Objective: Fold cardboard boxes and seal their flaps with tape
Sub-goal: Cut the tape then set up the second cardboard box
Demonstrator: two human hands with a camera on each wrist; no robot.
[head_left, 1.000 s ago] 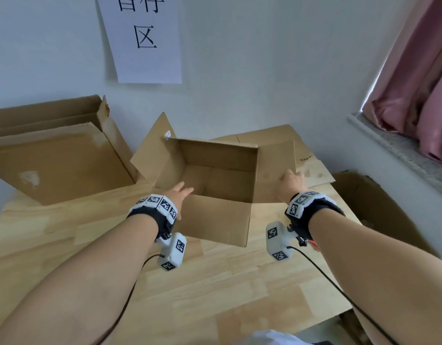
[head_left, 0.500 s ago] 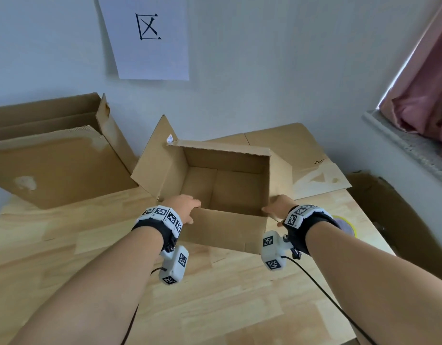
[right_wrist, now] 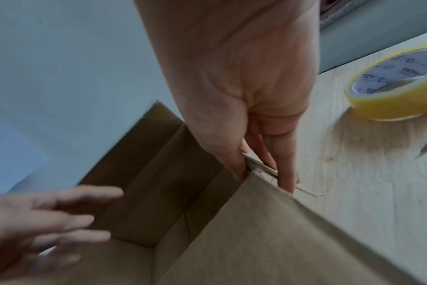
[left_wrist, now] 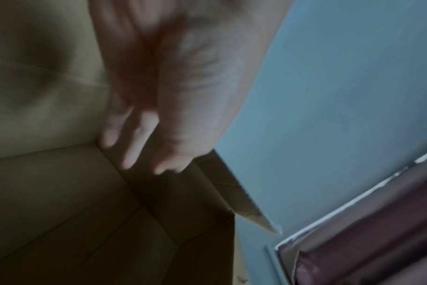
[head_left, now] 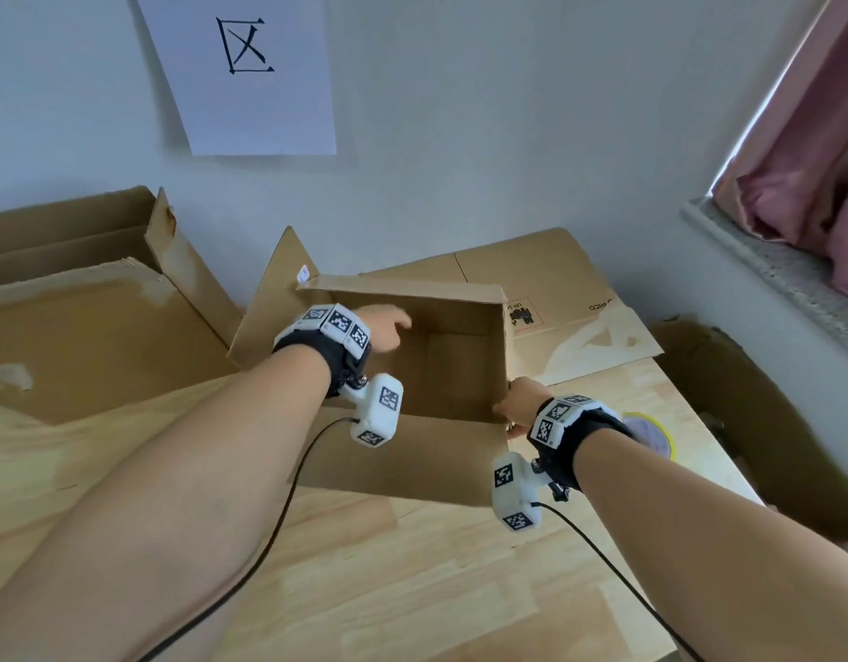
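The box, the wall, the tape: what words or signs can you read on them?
"区" on the white paper sheet on the wall.
"CCTV", repeated, inside the tape roll; its smaller print is blurred.
"PICO", upside down, on the flat cardboard.
Red-framed mark beside it: too small.
Open box: none.

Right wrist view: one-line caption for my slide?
Right hand pinches the open cardboard box corner; tape roll beside.

A wooden table carries an open cardboard box, flattened cardboard and a tape roll
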